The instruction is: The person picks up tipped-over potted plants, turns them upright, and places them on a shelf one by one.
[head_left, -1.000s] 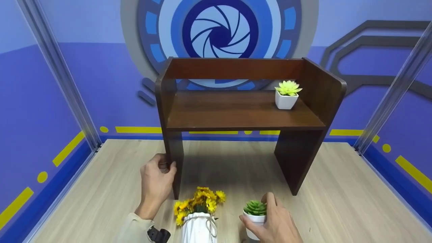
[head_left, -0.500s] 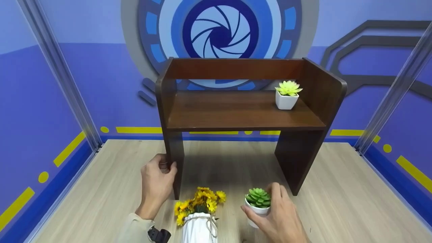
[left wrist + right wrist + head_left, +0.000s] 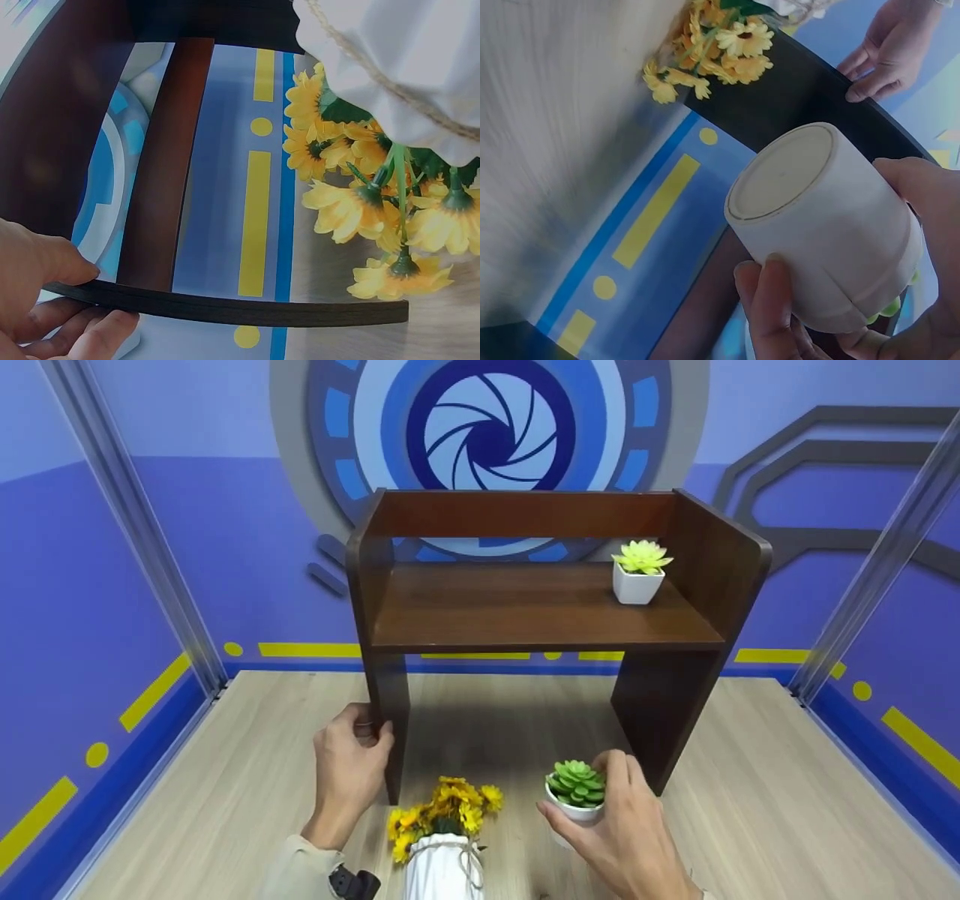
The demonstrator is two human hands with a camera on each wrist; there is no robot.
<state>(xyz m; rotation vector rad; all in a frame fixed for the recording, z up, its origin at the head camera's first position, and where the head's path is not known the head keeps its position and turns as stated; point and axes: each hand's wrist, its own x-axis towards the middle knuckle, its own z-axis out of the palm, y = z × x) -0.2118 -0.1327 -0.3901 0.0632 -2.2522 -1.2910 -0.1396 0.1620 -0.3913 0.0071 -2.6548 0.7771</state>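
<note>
My left hand [image 3: 351, 761] grips the front edge of the left side panel [image 3: 247, 307] of a dark brown wooden desk shelf [image 3: 540, 607], thumb on one face and fingers on the other. In my right hand [image 3: 630, 825] is a potted green succulent [image 3: 576, 784], pinched between thumb and fingers. The right wrist view shows the round underside of its white pot [image 3: 784, 176], lifted off the table. A second succulent [image 3: 639, 574], pale yellow-green in a square white pot, stands on the shelf board near the right panel.
A white ribbed vase [image 3: 444, 870] with twine round its neck and yellow flowers [image 3: 450, 806] is between my hands, before the shelf. The light wood table [image 3: 225, 810] is bounded by a blue patterned wall [image 3: 210, 547] and metal posts [image 3: 877, 555].
My right hand has raised the potted succulent and carried it forward, toward the shelf. The left hand, shelf and vase have stayed where they were.
</note>
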